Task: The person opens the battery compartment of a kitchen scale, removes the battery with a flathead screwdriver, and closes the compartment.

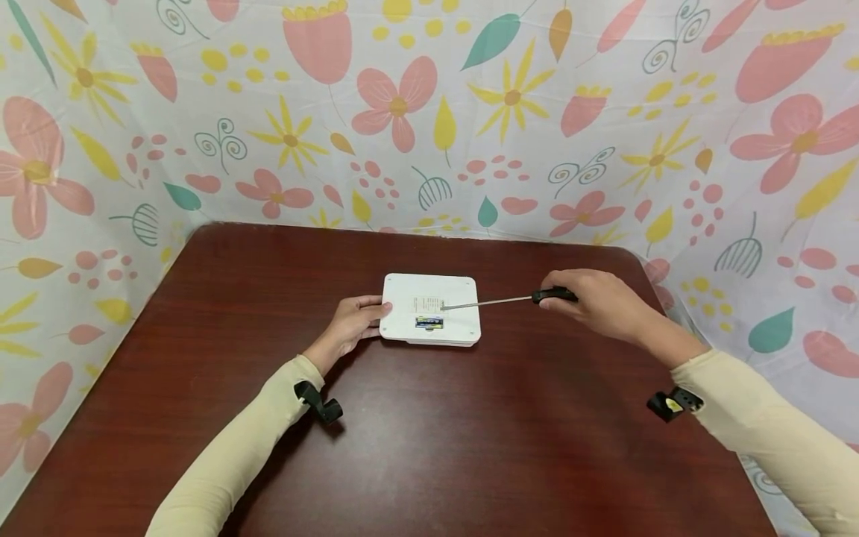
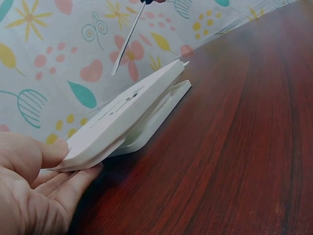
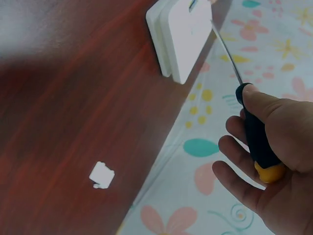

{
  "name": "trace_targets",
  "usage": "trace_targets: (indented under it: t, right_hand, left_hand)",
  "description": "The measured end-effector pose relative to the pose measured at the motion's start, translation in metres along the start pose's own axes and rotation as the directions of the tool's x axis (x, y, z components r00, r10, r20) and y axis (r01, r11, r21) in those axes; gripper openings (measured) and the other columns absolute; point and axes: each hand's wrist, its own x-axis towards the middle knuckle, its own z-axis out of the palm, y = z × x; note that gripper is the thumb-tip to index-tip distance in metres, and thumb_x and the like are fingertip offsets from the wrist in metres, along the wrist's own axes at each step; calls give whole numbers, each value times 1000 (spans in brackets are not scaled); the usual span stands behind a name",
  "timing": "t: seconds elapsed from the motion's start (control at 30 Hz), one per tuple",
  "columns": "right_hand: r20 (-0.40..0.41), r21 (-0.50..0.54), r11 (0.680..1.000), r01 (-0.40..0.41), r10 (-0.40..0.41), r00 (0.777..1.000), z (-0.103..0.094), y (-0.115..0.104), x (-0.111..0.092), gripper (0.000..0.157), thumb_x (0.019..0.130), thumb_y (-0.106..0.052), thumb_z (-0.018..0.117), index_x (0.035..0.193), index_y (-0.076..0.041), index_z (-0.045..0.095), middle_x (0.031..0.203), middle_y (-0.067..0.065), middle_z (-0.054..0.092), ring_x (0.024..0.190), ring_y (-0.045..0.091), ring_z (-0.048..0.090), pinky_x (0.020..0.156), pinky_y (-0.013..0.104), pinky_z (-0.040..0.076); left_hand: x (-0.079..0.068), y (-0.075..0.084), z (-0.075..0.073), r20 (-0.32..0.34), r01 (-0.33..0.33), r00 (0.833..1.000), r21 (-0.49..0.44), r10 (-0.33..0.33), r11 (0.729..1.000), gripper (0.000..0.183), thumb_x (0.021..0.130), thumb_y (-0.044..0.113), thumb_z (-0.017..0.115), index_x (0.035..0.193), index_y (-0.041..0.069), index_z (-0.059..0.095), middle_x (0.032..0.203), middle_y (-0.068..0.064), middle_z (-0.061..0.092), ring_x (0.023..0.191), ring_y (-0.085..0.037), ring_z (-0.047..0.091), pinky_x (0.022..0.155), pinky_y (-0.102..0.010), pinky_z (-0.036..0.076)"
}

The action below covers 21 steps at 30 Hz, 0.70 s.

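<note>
A flat white square device point(image 1: 463, 298) with rounded corners stands bottom side up on the table, showing a printed label point(image 1: 426, 305) and corner screws. Batteries point(image 1: 429, 323) sit in its uncovered battery compartment. My left hand point(image 1: 352, 321) grips its left edge, thumb on top and fingers underneath. In the left wrist view the device tilts, with a second white plate point(image 2: 151, 122) below its body. My right hand point(image 1: 597, 302) holds a screwdriver point(image 3: 259, 137) by its dark handle with a yellow end. The shaft points left, its tip above the device in the left wrist view.
A small white piece point(image 3: 101, 175), like a battery cover, lies on the dark red wooden table point(image 1: 403, 447) in the right wrist view. Floral cloth point(image 1: 403, 171) hangs behind the table and along both sides. Dark straps point(image 1: 318, 403) are on both sleeves.
</note>
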Motion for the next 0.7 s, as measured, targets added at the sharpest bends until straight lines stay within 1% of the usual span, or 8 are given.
trace_targets:
  t: [0.13, 0.37, 0.5, 0.6, 0.7]
  right_hand:
    - [26, -45, 999, 31, -30, 999, -2, -7, 6, 9, 95, -27, 76, 96, -22, 69, 82, -11, 62, 71, 9, 51, 64, 31, 43]
    - [44, -93, 995, 42, -38, 998, -4, -12, 11, 12, 92, -24, 79, 97, -19, 69, 82, -10, 63, 72, 10, 54, 62, 32, 46]
    - [52, -99, 994, 54, -49, 997, -6, -14, 14, 12, 91, -23, 80, 97, -19, 70, 83, -11, 64, 71, 9, 55, 62, 32, 48]
    - [63, -84, 993, 78, -73, 995, -10, -19, 18, 10, 90, -19, 81, 96, -19, 72, 83, -11, 66, 70, 8, 55, 63, 33, 49]
    - [79, -66, 992, 109, -104, 991, -16, -25, 23, 8, 90, -17, 80, 94, -18, 74, 83, -10, 67, 71, 7, 56, 66, 33, 51]
  left_hand:
    - [0, 0, 0, -1, -1, 1000, 10, 1, 1000, 46, 100, 10, 68, 142, -6, 55, 117, -18, 69, 85, -16, 72, 74, -30, 62]
    - [1, 0, 1, -12, 3, 1000, 5, -2, 1000, 45, 100, 9, 68, 141, -6, 55, 111, -13, 70, 83, -14, 71, 72, -29, 62]
    - [1, 0, 1, -15, 0, 1000, 9, 0, 1000, 45, 99, 10, 68, 140, -5, 56, 113, -15, 70, 83, -15, 71, 72, -29, 62]
    - [0, -1, 1, -5, -20, 1000, 8, 20, 1000, 46, 99, 11, 70, 139, -6, 57, 115, -17, 71, 85, -16, 71, 75, -30, 62]
    - [-1, -2, -1, 8, -43, 999, 0, 42, 999, 48, 98, 12, 71, 138, -9, 57, 113, -18, 72, 87, -18, 72, 76, -32, 62]
